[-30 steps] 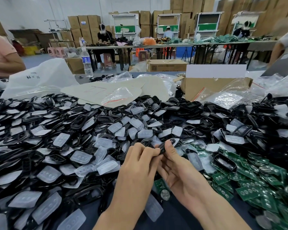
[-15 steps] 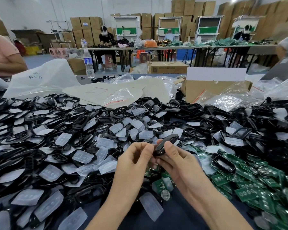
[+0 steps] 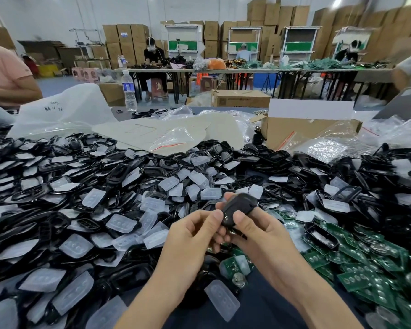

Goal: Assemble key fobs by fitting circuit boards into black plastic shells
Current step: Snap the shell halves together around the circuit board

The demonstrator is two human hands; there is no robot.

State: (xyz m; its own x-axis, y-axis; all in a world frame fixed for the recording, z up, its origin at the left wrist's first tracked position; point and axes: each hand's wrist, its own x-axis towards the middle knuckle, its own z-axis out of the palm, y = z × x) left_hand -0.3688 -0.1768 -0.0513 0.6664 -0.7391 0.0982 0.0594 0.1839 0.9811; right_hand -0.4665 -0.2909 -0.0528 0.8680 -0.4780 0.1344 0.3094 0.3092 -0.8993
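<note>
Both of my hands hold one black key fob shell (image 3: pixel 239 207) just above the table, its smooth outer face turned up toward me. My right hand (image 3: pixel 256 231) grips it from the right with the thumb pressed on its lower end. My left hand (image 3: pixel 195 230) pinches its lower left edge. What sits inside the shell is hidden. A heap of black shells (image 3: pixel 86 186) mixed with clear button pads (image 3: pixel 121 223) covers the table's left and middle. Green circuit boards (image 3: pixel 356 276) are piled at the right.
One loose circuit board (image 3: pixel 233 265) and a clear pad (image 3: pixel 221 302) lie on the dark table below my hands. A cardboard box (image 3: pixel 304 130), plastic bags (image 3: pixel 176 138) and a water bottle (image 3: pixel 129 91) stand behind the heaps. A person in pink (image 3: pixel 7 74) sits at far left.
The shell was held edge-on between my fingertips; it has turned so that its broad outer face points up. My hands and the view have lifted slightly.
</note>
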